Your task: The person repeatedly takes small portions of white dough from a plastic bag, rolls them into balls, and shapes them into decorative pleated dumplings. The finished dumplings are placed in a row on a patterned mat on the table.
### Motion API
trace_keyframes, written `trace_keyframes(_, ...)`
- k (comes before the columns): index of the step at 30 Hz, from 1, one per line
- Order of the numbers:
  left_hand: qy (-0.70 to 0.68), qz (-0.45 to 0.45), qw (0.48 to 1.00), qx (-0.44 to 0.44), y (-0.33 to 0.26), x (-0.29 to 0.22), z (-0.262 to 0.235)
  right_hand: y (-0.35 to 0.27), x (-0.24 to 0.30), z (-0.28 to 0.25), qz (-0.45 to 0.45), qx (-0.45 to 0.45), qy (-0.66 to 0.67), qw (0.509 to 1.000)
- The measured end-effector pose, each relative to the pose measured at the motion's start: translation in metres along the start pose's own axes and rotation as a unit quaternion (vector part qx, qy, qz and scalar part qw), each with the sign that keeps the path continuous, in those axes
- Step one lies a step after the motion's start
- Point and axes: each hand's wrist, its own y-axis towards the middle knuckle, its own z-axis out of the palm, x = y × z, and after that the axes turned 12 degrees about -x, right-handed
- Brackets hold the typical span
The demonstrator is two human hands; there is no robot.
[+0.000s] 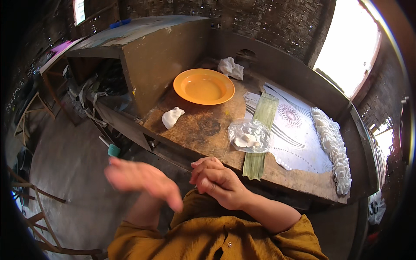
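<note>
- The left hand (145,178) is held in the air short of the table, fingers stretched and blurred — nothing in its grasp that I can see.
- The right hand (221,184) hovers beside it, fingers curled inward; from here I can't tell whether they close on anything.
- Just beyond the right hand, a round piece of clear plastic (237,128) bears a small white lump (246,140) and lies across a green leaf strip (265,108), whose near end overhangs the table edge.
- The strip crosses a patterned white sheet (299,134); along its right side runs a row of overlapping white pieces (331,149).
- Farther left on the wooden table (195,145) sits another white lump (173,117).
- Behind it, an orange plate (203,89) — then a crumpled white bundle (231,68).
</note>
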Motion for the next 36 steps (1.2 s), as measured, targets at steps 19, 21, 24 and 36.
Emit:
trace_keyframes(19, 0.091, -0.162, 0.967, 0.173, -0.007, 0.001, -0.024, 0.025, 0.043, 0.032, 0.318, 0.201, 0.209, 0.903)
trace_keyframes(21, 0.209, -0.161, 0.914, 0.309, -0.002, 0.026, -0.03, 0.024, 0.045, 0.023, 0.0, 0.198, 0.185, 0.963)
trace_keyframes(24, 0.133, -0.244, 0.958, 0.07, 0.0, 0.032, -0.025, 0.024, 0.044, 0.007, 0.131, 0.171, 0.284, 0.934)
trace_keyframes(36, 0.115, -0.133, 0.939, 0.296, 0.02, 0.067, 0.038, 0.027, 0.012, -0.106, -0.097, -0.161, -0.47, 0.862)
